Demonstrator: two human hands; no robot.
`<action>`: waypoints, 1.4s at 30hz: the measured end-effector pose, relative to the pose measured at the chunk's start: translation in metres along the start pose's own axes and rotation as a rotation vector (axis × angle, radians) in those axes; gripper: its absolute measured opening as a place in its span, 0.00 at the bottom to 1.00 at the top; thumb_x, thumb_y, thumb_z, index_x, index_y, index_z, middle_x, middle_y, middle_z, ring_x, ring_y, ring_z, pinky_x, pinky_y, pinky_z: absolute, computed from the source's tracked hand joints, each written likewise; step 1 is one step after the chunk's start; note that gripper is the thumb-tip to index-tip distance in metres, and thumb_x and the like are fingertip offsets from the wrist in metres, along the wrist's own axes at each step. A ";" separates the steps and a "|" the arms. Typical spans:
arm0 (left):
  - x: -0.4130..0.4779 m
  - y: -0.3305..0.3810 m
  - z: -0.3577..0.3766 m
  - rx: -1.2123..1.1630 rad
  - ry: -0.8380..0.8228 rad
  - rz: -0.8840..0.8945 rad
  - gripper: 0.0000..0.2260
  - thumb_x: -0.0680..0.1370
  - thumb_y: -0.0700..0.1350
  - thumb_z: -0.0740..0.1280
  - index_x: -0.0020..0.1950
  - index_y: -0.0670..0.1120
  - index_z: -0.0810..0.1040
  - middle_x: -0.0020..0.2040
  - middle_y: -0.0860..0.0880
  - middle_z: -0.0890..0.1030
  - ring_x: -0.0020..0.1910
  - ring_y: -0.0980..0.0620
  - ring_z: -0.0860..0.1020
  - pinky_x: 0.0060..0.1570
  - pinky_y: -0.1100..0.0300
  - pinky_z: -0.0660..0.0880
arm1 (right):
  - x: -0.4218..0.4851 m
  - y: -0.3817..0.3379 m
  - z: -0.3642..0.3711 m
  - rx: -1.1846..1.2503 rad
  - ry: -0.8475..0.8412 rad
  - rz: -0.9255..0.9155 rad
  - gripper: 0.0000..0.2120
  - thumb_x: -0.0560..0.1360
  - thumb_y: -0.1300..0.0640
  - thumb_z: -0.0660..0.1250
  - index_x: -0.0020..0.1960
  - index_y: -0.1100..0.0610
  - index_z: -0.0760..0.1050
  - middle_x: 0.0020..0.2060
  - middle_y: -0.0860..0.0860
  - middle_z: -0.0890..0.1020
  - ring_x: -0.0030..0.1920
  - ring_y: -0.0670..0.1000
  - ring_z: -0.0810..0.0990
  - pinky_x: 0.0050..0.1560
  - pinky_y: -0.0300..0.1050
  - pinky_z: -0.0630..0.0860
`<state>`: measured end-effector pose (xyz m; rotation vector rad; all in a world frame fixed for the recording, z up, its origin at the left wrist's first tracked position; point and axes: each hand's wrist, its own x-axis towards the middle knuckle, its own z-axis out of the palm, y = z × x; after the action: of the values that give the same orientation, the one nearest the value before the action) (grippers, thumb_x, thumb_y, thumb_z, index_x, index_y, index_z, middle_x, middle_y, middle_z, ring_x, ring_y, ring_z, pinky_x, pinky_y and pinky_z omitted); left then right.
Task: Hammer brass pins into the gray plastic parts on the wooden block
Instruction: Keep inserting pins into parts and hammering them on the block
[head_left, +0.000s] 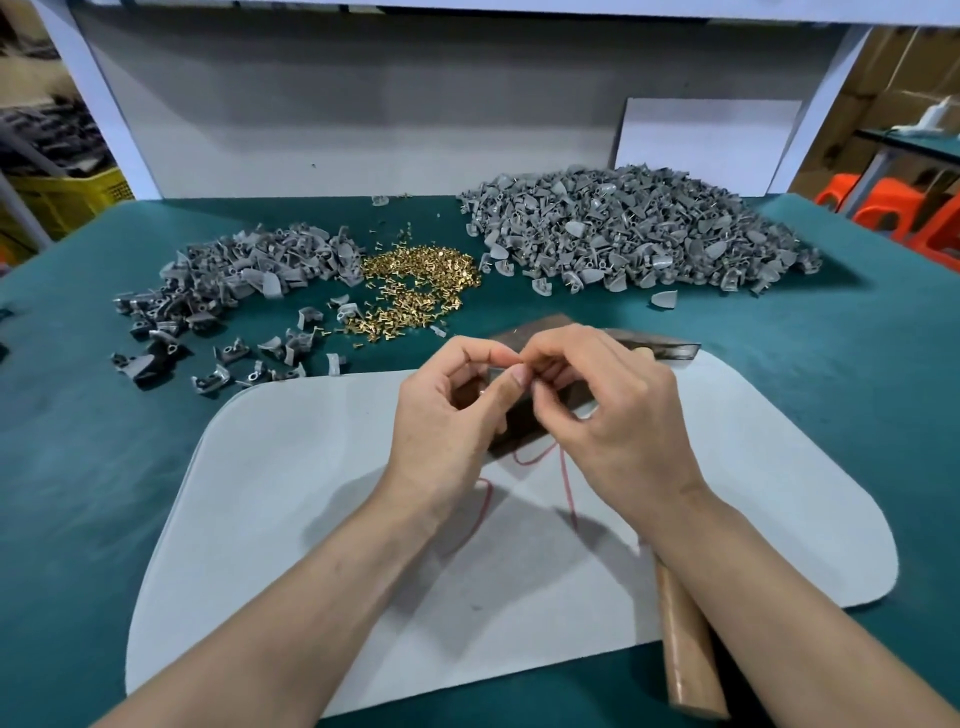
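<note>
Left hand (447, 415): thumb and forefinger pinch a small pale piece (497, 371), mostly hidden.
Right hand (602, 410): fingertips bunched against the left's; whether they hold anything is hidden.
Wooden block (524, 423): under both hands, largely covered.
Hammer handle (685, 634): partly under the right forearm.
Brass pins (415, 280): heaped farther back on the desk (78, 415).

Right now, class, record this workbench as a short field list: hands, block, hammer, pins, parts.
Hands: left hand and right hand, fingertips meeting above wooden block; what they hold is too small to tell
Hammer: lying flat, under right forearm
Brass pins: loose heap behind block
Small gray-parts pile: left of pins
Large gray-parts pile: right of pins
</note>
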<state>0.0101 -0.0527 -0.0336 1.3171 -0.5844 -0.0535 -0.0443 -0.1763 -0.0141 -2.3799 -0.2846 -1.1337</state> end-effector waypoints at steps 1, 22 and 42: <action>0.000 0.000 0.000 -0.008 0.003 -0.002 0.07 0.75 0.35 0.69 0.43 0.47 0.77 0.31 0.56 0.78 0.27 0.61 0.70 0.28 0.69 0.68 | 0.000 0.000 0.001 0.022 0.005 0.013 0.08 0.69 0.70 0.69 0.47 0.61 0.78 0.40 0.51 0.80 0.40 0.49 0.78 0.43 0.41 0.76; -0.001 -0.001 -0.001 0.024 0.034 -0.015 0.08 0.73 0.34 0.71 0.41 0.46 0.76 0.43 0.50 0.84 0.33 0.62 0.76 0.34 0.72 0.69 | 0.002 -0.001 -0.001 0.218 0.001 0.271 0.01 0.67 0.64 0.68 0.37 0.59 0.77 0.33 0.49 0.78 0.34 0.46 0.75 0.36 0.37 0.73; -0.011 0.004 0.006 0.081 -0.069 0.115 0.20 0.71 0.33 0.65 0.58 0.51 0.71 0.58 0.49 0.82 0.57 0.51 0.80 0.57 0.54 0.76 | 0.001 -0.001 -0.002 0.540 -0.042 0.421 0.06 0.69 0.63 0.67 0.38 0.53 0.75 0.36 0.50 0.79 0.37 0.48 0.79 0.42 0.45 0.77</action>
<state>-0.0029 -0.0533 -0.0334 1.3621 -0.7264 0.0191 -0.0452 -0.1765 -0.0122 -1.8661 -0.0785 -0.7012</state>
